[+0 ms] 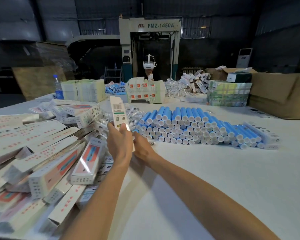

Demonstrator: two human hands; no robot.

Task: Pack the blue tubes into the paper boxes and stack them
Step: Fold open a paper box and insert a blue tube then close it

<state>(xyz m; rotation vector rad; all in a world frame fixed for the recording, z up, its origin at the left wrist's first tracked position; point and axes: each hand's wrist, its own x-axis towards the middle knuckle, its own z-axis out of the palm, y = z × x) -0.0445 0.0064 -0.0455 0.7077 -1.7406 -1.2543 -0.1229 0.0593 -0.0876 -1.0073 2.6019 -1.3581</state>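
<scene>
Holding paper box [119,113] upright, hands [119,144] [143,148] nearly touching.

Several dozen blue cylindrical tubes with white caps [189,125]; dozens of heaped printed paper boxes [55,170]; one upright white paper box [118,113]; one clear plastic bottle [58,89].

Both bare forearms are stretched forward and drawn together. The left hand [119,144] is raised, back to the camera, and a paper box [117,113] is pinched upright between thumb and fingers. The right hand [143,148] is held just beside it at the box's lower end, its fingertips hidden.
</scene>
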